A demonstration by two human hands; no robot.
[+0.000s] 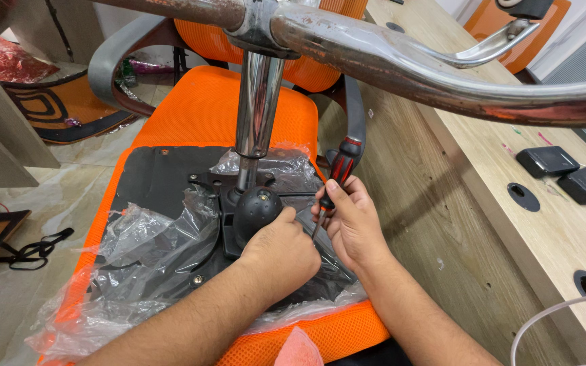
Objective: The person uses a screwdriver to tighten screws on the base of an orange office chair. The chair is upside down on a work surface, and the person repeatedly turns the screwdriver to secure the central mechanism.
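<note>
- Rusted chrome legs of the chair base hang closest to the lens, over the upturned orange seat; a head or wrist could be knocked on them if the posture is raised carelessly.
- At the middle of the seat's underside, the screwdriver is held in the right hand, grip clamped around its red-and-black handle, tip angled down toward the black mechanism plate.
- Its tip is hidden behind the fingers, so whether it is seated in a screw cannot be told; a slip there could drive it into the left hand.
- The left hand's grip is closed over the mechanism beside the black knob, just beside the blade.
- Loose clear plastic wrap lies around the plate and could be caught under a fastener.
- The gas cylinder stands upright and top-heavy; the base could be tipped toward the wooden table at the right.
</note>
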